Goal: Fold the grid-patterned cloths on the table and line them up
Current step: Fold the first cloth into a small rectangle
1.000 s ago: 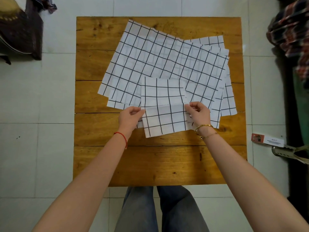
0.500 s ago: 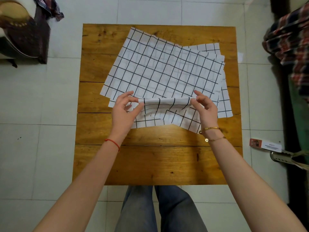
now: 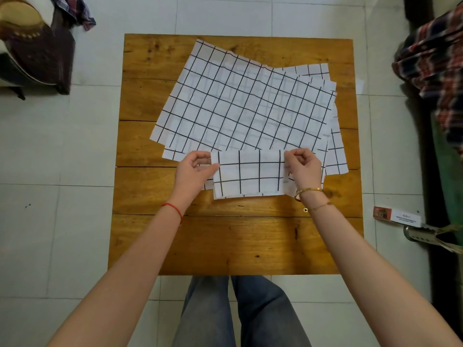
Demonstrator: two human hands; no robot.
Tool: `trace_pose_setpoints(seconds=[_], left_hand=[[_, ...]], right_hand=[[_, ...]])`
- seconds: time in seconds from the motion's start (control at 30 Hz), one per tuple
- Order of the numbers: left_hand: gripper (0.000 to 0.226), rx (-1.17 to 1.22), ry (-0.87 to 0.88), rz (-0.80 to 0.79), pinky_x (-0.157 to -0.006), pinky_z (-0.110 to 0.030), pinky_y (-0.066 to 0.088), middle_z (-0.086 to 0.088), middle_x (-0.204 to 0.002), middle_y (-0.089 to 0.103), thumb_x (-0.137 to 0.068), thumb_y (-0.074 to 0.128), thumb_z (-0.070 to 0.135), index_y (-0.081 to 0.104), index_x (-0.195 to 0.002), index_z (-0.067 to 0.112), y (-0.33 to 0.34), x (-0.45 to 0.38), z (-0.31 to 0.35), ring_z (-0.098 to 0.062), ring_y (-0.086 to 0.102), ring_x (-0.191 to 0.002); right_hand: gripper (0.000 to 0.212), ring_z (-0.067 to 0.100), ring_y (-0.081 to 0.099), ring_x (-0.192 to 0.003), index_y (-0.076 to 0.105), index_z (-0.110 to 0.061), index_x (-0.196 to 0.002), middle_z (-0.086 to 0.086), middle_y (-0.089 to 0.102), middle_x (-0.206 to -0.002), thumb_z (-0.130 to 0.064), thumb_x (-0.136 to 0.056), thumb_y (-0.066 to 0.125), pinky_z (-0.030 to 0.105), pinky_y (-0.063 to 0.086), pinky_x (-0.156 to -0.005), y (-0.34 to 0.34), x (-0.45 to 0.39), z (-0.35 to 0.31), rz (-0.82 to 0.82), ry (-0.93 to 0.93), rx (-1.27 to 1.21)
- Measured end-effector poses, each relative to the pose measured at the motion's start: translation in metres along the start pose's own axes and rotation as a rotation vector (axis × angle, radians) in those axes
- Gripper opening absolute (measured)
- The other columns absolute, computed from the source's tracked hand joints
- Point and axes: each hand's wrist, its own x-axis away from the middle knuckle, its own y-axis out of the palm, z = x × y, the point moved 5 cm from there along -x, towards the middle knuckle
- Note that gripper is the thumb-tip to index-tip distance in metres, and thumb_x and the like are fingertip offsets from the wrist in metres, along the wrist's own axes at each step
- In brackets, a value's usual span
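Observation:
A small folded white cloth with a black grid [image 3: 250, 175] lies near the middle of the wooden table [image 3: 225, 241]. My left hand [image 3: 194, 169] pinches its left edge and my right hand [image 3: 303, 169] pinches its upper right corner. Behind it, a stack of several unfolded grid cloths [image 3: 240, 101] is spread flat across the far half of the table, each at a slightly different angle. The folded cloth's far edge overlaps the stack's near edge.
The table stands on a tiled floor. A dark chair with clothing [image 3: 37, 46] is at the far left, plaid fabric [image 3: 433, 53] hangs at the right, and a small box [image 3: 395, 216] lies on the floor at the right. My legs are under the near edge.
My hands lifted the folded cloth's near half, brought it over to the far edge, and laid it down, so the cloth is now half as deep.

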Motion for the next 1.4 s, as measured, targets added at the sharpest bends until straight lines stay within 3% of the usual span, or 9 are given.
trace_pose_setpoints(seconds=[0.1, 0.2, 0.27, 0.33, 0.5, 0.63, 0.87, 1.2, 1.4], left_hand=[[0.043, -0.103, -0.073, -0.024, -0.066, -0.01, 0.041, 0.002, -0.12, 0.061, -0.084, 0.071, 0.013, 0.054, -0.124, 0.018, 0.007, -0.01, -0.02, -0.007, 0.058, -0.096], [0.05, -0.129, -0.107, -0.037, -0.066, -0.01, 0.045, 0.005, -0.127, 0.056, -0.088, 0.066, 0.016, 0.047, -0.134, 0.017, 0.01, -0.015, -0.036, 0.0, 0.055, -0.093], [0.052, -0.184, -0.054, -0.018, -0.082, -0.017, 0.049, 0.001, -0.132, 0.054, -0.089, 0.066, 0.017, 0.045, -0.136, 0.015, 0.01, -0.017, -0.042, -0.007, 0.057, -0.105], [0.052, -0.385, 0.092, -0.003, -0.098, -0.023, 0.043, 0.0, -0.136, 0.05, -0.09, 0.064, 0.017, 0.044, -0.137, 0.015, 0.011, -0.015, -0.041, -0.013, 0.05, -0.12], [0.061, -0.815, 0.381, -0.09, -0.118, -0.035, 0.025, 0.0, -0.152, 0.032, -0.093, 0.057, 0.016, 0.031, -0.148, 0.017, 0.026, -0.009, -0.037, -0.016, 0.025, -0.142], [0.068, -1.132, 0.471, -0.159, -0.121, -0.037, 0.014, -0.003, -0.16, 0.016, -0.096, 0.051, 0.023, 0.015, -0.153, 0.015, 0.036, -0.012, -0.041, -0.02, 0.01, -0.148], [0.07, -1.264, 0.45, -0.183, -0.121, -0.038, 0.002, -0.002, -0.162, 0.005, -0.097, 0.049, 0.026, 0.009, -0.154, 0.016, 0.034, -0.016, -0.052, -0.024, -0.001, -0.149], [0.076, -1.28, 0.428, -0.196, -0.117, -0.039, -0.001, 0.004, -0.162, -0.004, -0.096, 0.05, 0.021, 0.002, -0.154, 0.024, 0.028, -0.018, -0.055, -0.025, -0.01, -0.148], [0.076, -1.316, 0.451, -0.188, -0.116, -0.041, -0.004, 0.0, -0.162, -0.006, -0.097, 0.049, 0.021, 0.0, -0.154, 0.021, 0.03, -0.017, -0.058, -0.027, -0.01, -0.148]], right_hand=[[0.007, 0.025, 0.066, -0.083, 0.064, -0.021, -0.083, 0.008, 0.07, -0.083, -0.026, -0.078, 0.066, 0.042, 0.056, -0.083, 0.01, -0.008, 0.026, 0.006, 0.108, 0.174], [0.013, 0.016, 0.061, -0.078, 0.065, -0.011, -0.094, -0.002, 0.064, -0.078, -0.018, -0.083, 0.063, 0.023, 0.051, -0.073, 0.017, -0.012, 0.032, -0.007, 0.101, 0.294], [0.015, 0.013, 0.055, -0.076, 0.063, -0.008, -0.098, -0.002, 0.06, -0.08, -0.015, -0.085, 0.061, 0.015, 0.045, -0.065, 0.019, -0.013, 0.03, 0.004, 0.068, 0.374], [0.014, 0.014, 0.054, -0.077, 0.059, -0.009, -0.1, 0.001, 0.059, -0.087, -0.014, -0.087, 0.057, 0.023, 0.049, -0.069, 0.022, -0.013, 0.026, 0.01, 0.02, 0.499], [0.023, 0.025, 0.05, -0.09, 0.054, -0.008, -0.103, 0.008, 0.054, -0.1, -0.009, -0.079, 0.053, 0.036, 0.045, -0.073, 0.056, 0.003, 0.006, 0.0, -0.533, 1.087], [0.044, 0.033, 0.046, -0.123, 0.052, -0.006, -0.126, 0.01, 0.053, -0.13, -0.011, -0.082, 0.055, 0.045, 0.043, -0.099, 0.102, 0.021, 0.011, -0.318, -0.767, 1.138], [0.062, 0.028, 0.016, -0.144, 0.019, -0.011, -0.15, 0.005, 0.02, -0.157, -0.018, -0.093, 0.044, 0.044, 0.016, -0.118, 0.135, 0.033, 0.03, -0.563, -0.715, 1.363], [0.062, 0.032, 0.023, -0.142, 0.031, -0.012, -0.146, 0.003, 0.032, -0.153, -0.018, -0.088, 0.053, 0.051, 0.02, -0.116, 0.06, 0.015, 0.046, -0.381, -0.596, 1.443], [0.055, 0.032, 0.024, -0.142, 0.033, -0.01, -0.145, 0.006, 0.037, -0.15, -0.026, -0.093, 0.036, 0.05, 0.022, -0.115, 0.021, 0.009, 0.051, -0.267, -0.5, 1.426]])
